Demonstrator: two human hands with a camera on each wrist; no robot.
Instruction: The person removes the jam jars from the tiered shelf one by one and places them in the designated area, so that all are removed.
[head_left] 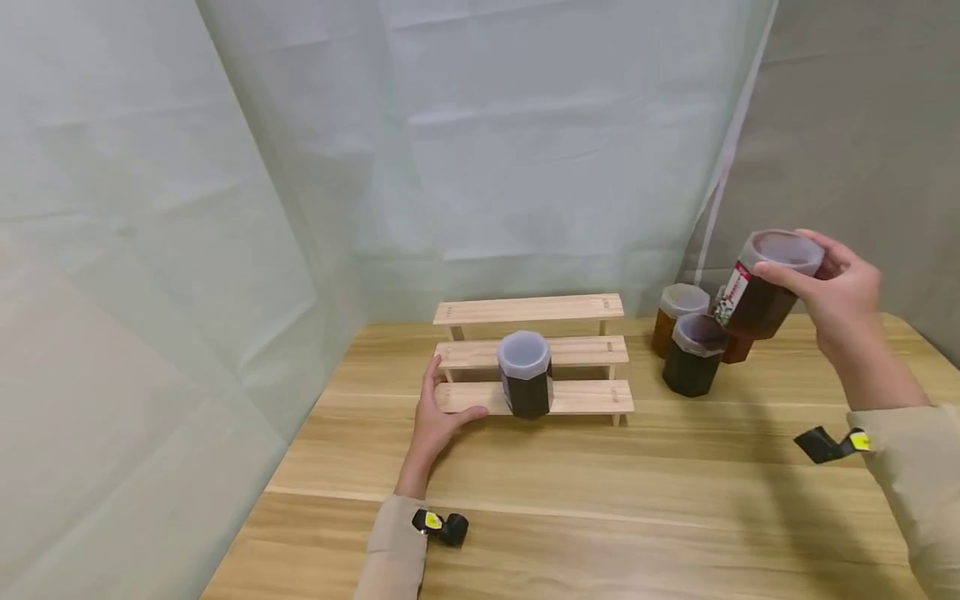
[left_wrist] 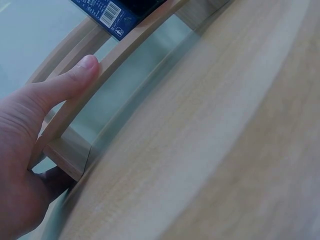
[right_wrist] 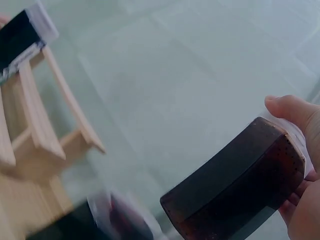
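In the head view, a dark jar (head_left: 757, 293) with a translucent lid is gripped near its top by the right hand (head_left: 843, 296), fingers and thumb curled round the lid end; the jar is held tilted in the air, its base pointing down toward two more jars (head_left: 690, 342) that stand on the bench (head_left: 600, 492) just below and to the left of that hand. The left hand (head_left: 438, 417) is laid against the left end of the lowest step of a small three-step wooden rack (head_left: 532, 354), fingers straight, thumb along the step's front edge. Just to the right of this hand, a further dark jar (head_left: 526, 373) is seen standing upright on the lowest step. A pale cloth backdrop is hung behind the bench.

In the left wrist view, the left hand (left_wrist: 30, 140) is seen relaxed, its thumb pressed along the edge of a wooden step (left_wrist: 115, 57); a blue label with a barcode (left_wrist: 107, 12) is visible above the thumb.

In the right wrist view, the tilted jar (right_wrist: 240, 185) is shown clasped by the right hand (right_wrist: 305, 165), a fingertip hooked over its upper edge. The rack (right_wrist: 35, 125) is seen blurred, well apart to the left.
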